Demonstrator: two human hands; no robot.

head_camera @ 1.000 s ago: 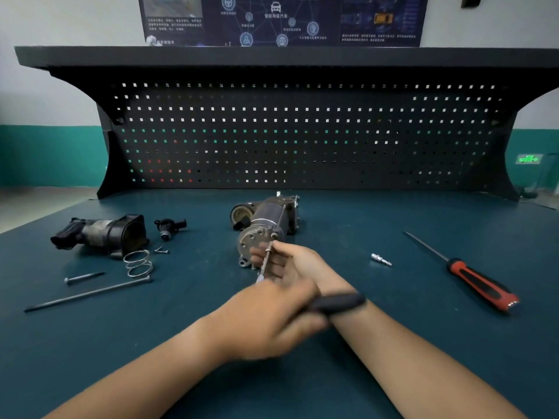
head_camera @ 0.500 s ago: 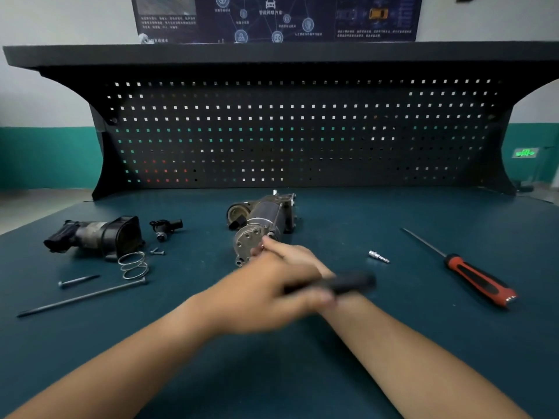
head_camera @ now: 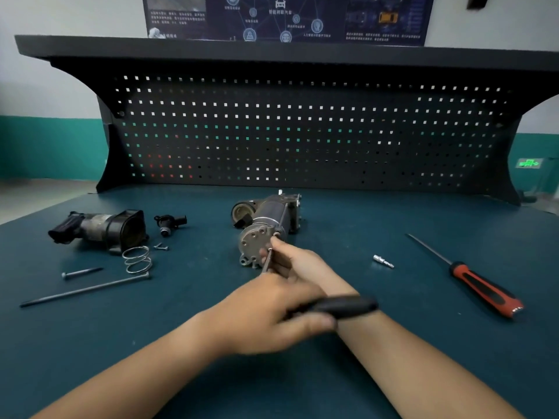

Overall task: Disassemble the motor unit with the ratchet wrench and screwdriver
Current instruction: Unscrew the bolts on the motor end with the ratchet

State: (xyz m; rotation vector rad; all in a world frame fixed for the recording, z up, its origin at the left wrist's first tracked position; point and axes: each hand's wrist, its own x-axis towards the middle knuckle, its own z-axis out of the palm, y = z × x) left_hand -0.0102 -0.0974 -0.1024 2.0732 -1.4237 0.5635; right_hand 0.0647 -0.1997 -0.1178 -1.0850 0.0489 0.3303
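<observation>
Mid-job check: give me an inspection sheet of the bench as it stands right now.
Surface: teal bench top, no spills seen.
Job's things: motor unit lying mid-bench, end plate toward the person; ratchet wrench with its shaft tip at the end plate; screwdriver lying at right, untouched.
Clutter: detached housing, small black part, spring, long bolt and short bolt at left; silver bit right of the motor unit.
Grippers: left hand grips the wrench handle; right hand pinches the wrench shaft with its fingers.
Cables: nothing seen.
Surroundings: black pegboard under a shelf, poster above, green exit sign at right.
</observation>
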